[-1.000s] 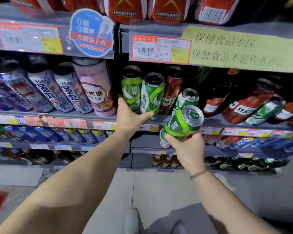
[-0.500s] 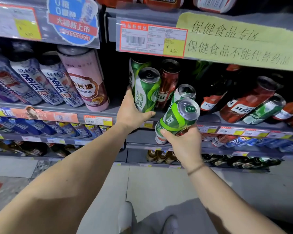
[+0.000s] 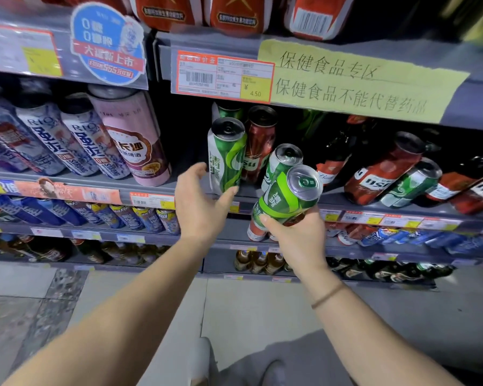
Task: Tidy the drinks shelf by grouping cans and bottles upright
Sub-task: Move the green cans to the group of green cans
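Far left, tilted RIO cans (image 3: 50,143) and a pink can (image 3: 135,140) stand on the shelf (image 3: 151,188). The left hand (image 3: 198,207) is released, fingers spread, thumb tip at the base of an upright green can (image 3: 226,157); whether it touches cannot be told. Behind that can stands a red can (image 3: 258,143). The right hand (image 3: 296,235) grasps a tilted green can (image 3: 287,199), held in front of the shelf edge. Far right, red (image 3: 385,168) and green cans (image 3: 410,185) lean on the shelf.

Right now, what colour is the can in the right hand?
Green with lighter green swirls and a silver top: the can in the right hand, head view.
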The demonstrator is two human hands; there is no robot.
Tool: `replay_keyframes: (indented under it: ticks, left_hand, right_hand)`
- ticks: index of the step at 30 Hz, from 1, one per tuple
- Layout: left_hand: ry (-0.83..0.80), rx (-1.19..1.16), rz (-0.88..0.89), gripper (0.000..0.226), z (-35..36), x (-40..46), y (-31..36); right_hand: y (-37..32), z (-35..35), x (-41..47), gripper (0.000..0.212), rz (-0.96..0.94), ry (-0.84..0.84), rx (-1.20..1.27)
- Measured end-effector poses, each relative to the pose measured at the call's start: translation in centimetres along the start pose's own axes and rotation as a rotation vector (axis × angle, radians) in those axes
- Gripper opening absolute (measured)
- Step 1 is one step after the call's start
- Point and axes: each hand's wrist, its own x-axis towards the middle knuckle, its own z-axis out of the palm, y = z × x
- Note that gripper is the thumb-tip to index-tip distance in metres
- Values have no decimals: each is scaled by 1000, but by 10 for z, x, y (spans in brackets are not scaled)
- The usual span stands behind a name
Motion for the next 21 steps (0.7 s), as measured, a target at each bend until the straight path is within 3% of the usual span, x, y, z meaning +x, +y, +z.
replay_keyframes:
  ticks: [4,11,15,21]
  left_hand:
    - [-101,-89,98,60,15,-26,27]
    - [-329,91,161,86,61,-25,71]
    - [-236,113,95,75,72,-30,78]
    - [-94,-58,6,57,82,-31,83]
  right_hand:
    - [4,-20,0,50,4,53,-21]
    - [15,-70,8,51,7,134,-79]
    - [17,-91,15,47,5,132,-76]
    - [18,-98,26,49,15,114,-79]
